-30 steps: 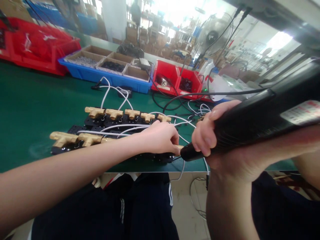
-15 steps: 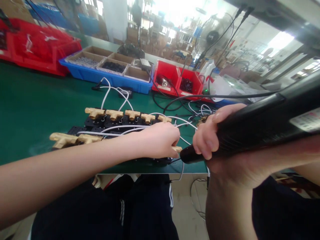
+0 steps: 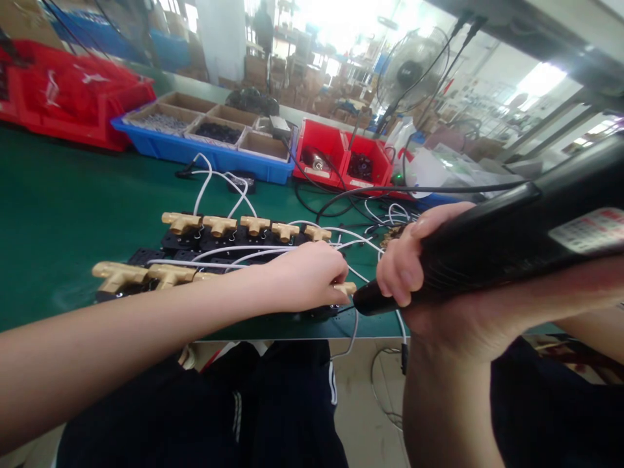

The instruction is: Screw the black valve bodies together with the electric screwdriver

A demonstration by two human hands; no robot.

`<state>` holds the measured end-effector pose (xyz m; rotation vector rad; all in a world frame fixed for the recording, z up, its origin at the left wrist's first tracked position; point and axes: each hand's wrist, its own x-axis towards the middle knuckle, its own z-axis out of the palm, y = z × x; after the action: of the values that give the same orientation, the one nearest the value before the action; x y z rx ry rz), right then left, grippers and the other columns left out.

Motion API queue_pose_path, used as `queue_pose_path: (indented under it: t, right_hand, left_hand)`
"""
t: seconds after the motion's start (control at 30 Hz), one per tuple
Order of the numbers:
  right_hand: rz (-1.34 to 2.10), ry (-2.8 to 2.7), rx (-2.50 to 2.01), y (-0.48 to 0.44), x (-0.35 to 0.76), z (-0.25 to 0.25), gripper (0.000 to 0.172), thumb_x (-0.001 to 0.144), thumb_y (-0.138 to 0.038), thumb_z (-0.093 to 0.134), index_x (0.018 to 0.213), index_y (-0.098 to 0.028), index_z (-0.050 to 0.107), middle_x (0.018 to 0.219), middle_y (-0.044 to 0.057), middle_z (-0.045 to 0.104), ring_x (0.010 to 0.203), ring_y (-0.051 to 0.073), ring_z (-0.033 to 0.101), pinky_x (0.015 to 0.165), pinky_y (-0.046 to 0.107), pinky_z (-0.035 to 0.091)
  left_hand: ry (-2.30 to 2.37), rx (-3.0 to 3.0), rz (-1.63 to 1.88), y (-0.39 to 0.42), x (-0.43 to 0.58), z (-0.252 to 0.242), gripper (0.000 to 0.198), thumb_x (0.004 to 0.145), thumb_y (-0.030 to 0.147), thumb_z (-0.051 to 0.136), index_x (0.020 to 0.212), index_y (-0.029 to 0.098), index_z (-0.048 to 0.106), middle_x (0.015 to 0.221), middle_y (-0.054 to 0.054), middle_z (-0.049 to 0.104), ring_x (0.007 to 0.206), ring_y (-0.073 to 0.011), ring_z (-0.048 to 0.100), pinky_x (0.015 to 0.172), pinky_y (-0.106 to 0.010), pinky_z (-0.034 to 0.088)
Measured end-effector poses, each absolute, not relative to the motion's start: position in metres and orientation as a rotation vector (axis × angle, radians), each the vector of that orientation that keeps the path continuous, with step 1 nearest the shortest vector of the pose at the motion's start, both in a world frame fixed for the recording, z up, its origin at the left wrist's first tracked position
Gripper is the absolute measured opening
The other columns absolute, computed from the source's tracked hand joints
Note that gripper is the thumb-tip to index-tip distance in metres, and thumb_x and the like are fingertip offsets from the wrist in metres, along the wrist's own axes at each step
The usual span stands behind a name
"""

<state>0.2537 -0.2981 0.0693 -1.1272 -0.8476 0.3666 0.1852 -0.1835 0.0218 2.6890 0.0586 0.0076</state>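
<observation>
My right hand (image 3: 404, 270) is wrapped round a black electric screwdriver (image 3: 487, 227), held tilted with its thin bit pointing left. The bit reaches the near right end of a row of black housings that carry brass tee fittings. There my left hand (image 3: 316, 276) is closed on a brass tee fitting (image 3: 347, 289), whose end shows past the fingers. My left forearm hides part of the near row, where another brass tee fitting (image 3: 119, 276) shows at the left. Behind it runs a second row of black housings (image 3: 219, 244) with brass tees and white cables.
A blue tray (image 3: 209, 153) with cardboard compartments stands at the back, beside red bins (image 3: 319, 153) of parts. Larger red bins (image 3: 82, 97) are at the back left. A black cable (image 3: 439, 190) crosses behind the screwdriver. White cables (image 3: 353, 338) hang over the table's front edge.
Both hands stay at the same brass fitting. The screwdriver has shifted very slightly, and the whole view has moved a little.
</observation>
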Motion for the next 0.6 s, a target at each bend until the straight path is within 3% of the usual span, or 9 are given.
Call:
queue_pose_path:
  t: [0.2, 0.33, 0.6]
  right_hand:
    - [0.391, -0.890, -1.059, -0.300, 0.260, 0.062, 0.071, 0.072, -0.085, 0.051, 0.053, -0.016, 0.055, 0.043, -0.001, 0.051, 0.029, 0.015, 0.046, 0.026, 0.026, 0.030]
    - [0.416, -0.932, -1.036, -0.301, 0.265, 0.061, 0.067, 0.079, -0.077, 0.051, 0.051, -0.017, 0.051, 0.041, 0.000, 0.050, 0.030, 0.015, 0.046, 0.027, 0.024, 0.028]
    - [0.344, -0.911, -0.997, -0.298, 0.259, 0.054, 0.066, 0.088, -0.069, 0.046, 0.047, -0.017, 0.049, 0.038, -0.001, 0.047, 0.029, 0.013, 0.044, 0.027, 0.023, 0.027]
  left_hand:
    - [0.113, 2.509, -0.125, -0.168, 0.188, 0.021, 0.011, 0.081, 0.023, 0.068, 0.083, 0.017, 0.077, 0.080, -0.002, 0.076, 0.074, -0.0157, 0.066, 0.069, -0.024, 0.045]
    - [0.214, 2.435, -0.213, -0.168, 0.191, 0.026, 0.011, 0.078, 0.025, 0.072, 0.084, 0.017, 0.076, 0.081, -0.001, 0.075, 0.073, -0.0148, 0.066, 0.065, -0.022, 0.044]
    - [0.190, 2.529, -0.162, -0.172, 0.189, 0.020, 0.008, 0.081, 0.026, 0.067, 0.078, 0.019, 0.071, 0.077, 0.001, 0.071, 0.074, -0.0155, 0.062, 0.071, -0.027, 0.041]
